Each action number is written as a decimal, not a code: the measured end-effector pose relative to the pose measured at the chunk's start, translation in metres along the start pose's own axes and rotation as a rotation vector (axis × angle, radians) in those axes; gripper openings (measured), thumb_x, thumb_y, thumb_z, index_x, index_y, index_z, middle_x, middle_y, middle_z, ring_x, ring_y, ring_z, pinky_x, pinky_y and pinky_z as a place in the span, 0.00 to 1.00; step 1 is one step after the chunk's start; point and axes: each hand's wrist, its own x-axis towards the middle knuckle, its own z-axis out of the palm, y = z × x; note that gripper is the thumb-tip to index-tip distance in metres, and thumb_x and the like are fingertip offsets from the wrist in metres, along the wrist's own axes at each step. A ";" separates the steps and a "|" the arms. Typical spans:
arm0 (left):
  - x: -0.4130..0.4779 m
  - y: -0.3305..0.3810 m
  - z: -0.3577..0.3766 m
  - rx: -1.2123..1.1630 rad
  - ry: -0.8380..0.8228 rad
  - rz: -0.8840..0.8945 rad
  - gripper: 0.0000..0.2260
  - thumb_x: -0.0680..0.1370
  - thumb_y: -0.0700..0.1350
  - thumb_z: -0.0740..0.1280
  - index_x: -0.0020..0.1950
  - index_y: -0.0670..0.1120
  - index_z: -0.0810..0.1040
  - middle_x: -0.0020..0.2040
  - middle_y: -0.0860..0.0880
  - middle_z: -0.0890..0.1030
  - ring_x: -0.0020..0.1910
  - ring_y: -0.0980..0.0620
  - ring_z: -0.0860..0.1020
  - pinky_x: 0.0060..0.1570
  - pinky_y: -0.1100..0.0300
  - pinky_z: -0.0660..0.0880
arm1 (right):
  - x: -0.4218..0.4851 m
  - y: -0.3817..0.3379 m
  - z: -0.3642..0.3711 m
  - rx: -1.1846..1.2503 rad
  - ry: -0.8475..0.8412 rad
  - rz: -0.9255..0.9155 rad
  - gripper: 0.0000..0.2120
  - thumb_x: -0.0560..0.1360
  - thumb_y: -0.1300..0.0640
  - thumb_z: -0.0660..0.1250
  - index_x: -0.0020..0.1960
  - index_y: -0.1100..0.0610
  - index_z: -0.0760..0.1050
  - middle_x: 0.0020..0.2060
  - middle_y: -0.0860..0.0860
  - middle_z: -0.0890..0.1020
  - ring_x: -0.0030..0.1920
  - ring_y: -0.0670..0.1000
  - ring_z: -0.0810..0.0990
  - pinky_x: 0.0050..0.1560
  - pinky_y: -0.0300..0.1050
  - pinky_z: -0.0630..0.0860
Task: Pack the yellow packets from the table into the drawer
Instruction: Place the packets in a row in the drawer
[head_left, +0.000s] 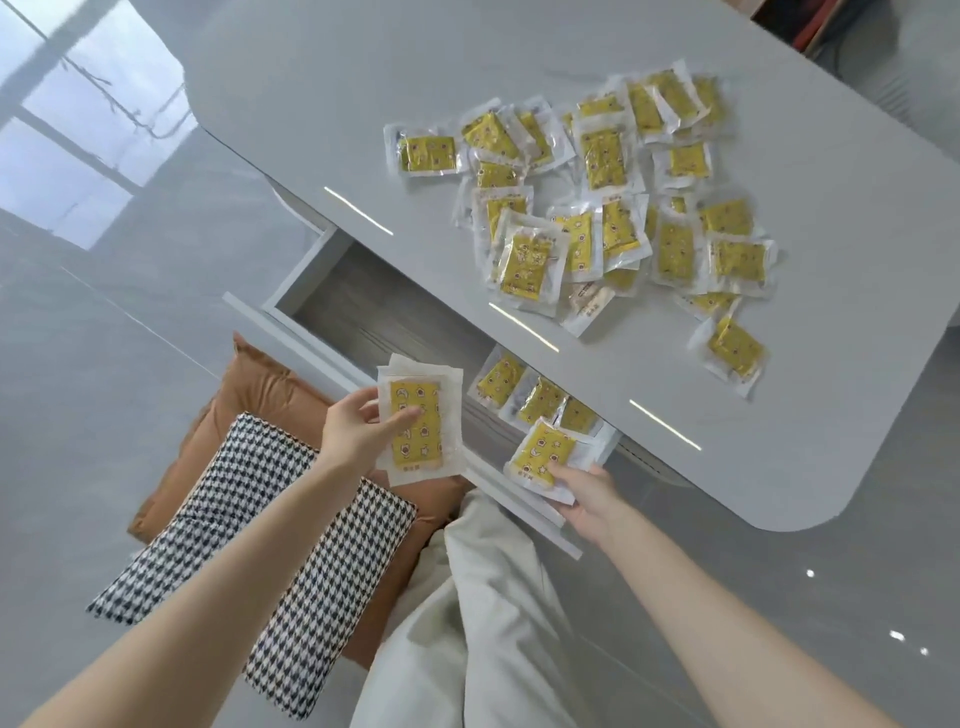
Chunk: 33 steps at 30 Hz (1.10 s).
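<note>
Looking down from the head camera, the left hand (358, 426) grips a small stack of yellow packets (421, 423) over the front rail of the open drawer (311, 270), thumb across the top one and fingers closed behind. The right hand (584, 493) is pinched on a single packet (545, 449), lowering it at the drawer's right end, just beside three packets already lying inside (540, 397). Most of the work remains: a loose heap of packets (613, 208) overlaps itself on the grey table (363, 104), with one stray packet (735, 348) nearer the table's front edge.

Slipping seems the main risk. The wrappers look glossy, so the left hand's stack could fan out and shed one onto the cushions (291, 519) or floor below. The tabletop overhangs much of the drawer, so a packet set too far back may catch on its underside.

Open room is generous: the drawer's left and middle floor is bare, and both forearms have free space in front of the rail.
</note>
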 end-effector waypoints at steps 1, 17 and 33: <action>0.008 -0.004 0.002 0.004 0.002 -0.001 0.19 0.70 0.42 0.74 0.60 0.43 0.77 0.54 0.45 0.83 0.49 0.47 0.82 0.40 0.58 0.78 | 0.013 0.001 0.004 -0.004 0.001 0.001 0.28 0.74 0.68 0.69 0.71 0.62 0.64 0.63 0.62 0.75 0.61 0.60 0.77 0.42 0.51 0.81; 0.156 -0.059 0.033 0.034 0.062 0.065 0.18 0.71 0.41 0.73 0.59 0.45 0.76 0.50 0.50 0.82 0.45 0.54 0.81 0.37 0.63 0.77 | 0.170 -0.002 0.103 0.175 -0.130 -0.046 0.08 0.77 0.68 0.64 0.55 0.61 0.74 0.62 0.61 0.77 0.48 0.54 0.79 0.50 0.46 0.76; 0.195 -0.056 0.038 0.017 0.081 0.034 0.17 0.70 0.40 0.75 0.58 0.46 0.78 0.49 0.49 0.83 0.43 0.52 0.83 0.35 0.60 0.79 | 0.200 -0.009 0.129 -0.068 0.084 -0.202 0.15 0.76 0.68 0.65 0.62 0.60 0.75 0.49 0.54 0.81 0.40 0.48 0.80 0.55 0.47 0.80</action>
